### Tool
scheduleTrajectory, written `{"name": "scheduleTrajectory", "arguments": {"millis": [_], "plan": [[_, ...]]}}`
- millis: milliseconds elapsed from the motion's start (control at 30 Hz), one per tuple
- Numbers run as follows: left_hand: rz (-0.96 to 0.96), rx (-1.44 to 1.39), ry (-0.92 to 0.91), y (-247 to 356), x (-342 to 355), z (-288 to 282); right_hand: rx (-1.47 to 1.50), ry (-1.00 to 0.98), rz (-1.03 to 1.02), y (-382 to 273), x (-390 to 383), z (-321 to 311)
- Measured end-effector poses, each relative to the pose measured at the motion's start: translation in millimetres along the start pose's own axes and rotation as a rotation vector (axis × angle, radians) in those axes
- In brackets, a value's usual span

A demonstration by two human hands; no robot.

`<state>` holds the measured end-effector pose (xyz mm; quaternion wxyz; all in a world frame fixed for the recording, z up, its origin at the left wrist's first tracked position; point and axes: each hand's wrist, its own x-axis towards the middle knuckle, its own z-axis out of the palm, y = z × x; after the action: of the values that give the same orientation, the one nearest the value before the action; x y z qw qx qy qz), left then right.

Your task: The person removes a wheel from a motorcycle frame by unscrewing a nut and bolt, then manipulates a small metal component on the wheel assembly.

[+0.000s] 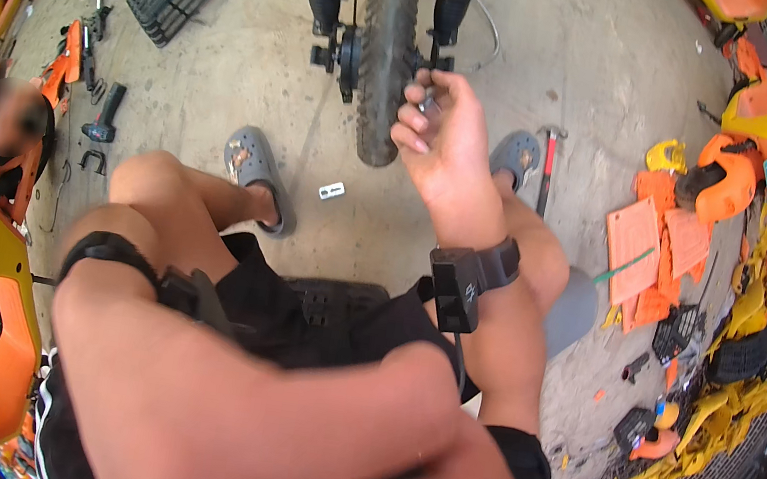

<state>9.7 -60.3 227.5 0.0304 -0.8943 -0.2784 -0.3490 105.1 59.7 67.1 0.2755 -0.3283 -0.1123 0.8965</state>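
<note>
My right hand [442,135] is raised in front of the knobby tyre [388,34] of an orange-trimmed vehicle. Its fingers are curled round a small shiny metal piece [429,102], whose exact kind is too small to tell. Beside that hand are the wheel's axle end and a dark fork leg [454,4]. My left forearm crosses the lower part of the view, smeared by motion. Past its black wrist strap, my left hand [114,223] is low by my left knee, with its fingers not showing.
On the floor lie a small white part [331,191], a cordless drill [104,114] and a red-handled hammer [547,169]. A black slatted crate-like part [170,1] is at the far left. Orange panels [632,250] and yellow parts [722,414] are piled along the right.
</note>
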Motion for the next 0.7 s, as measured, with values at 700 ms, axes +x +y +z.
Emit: {"name": "scheduleTrajectory", "arguments": {"millis": [700], "plan": [[-0.004, -0.116, 0.033, -14.3, -21.0, 3.9, -0.061, 0.109, 0.013, 8.1, -16.0, 19.1]]}}
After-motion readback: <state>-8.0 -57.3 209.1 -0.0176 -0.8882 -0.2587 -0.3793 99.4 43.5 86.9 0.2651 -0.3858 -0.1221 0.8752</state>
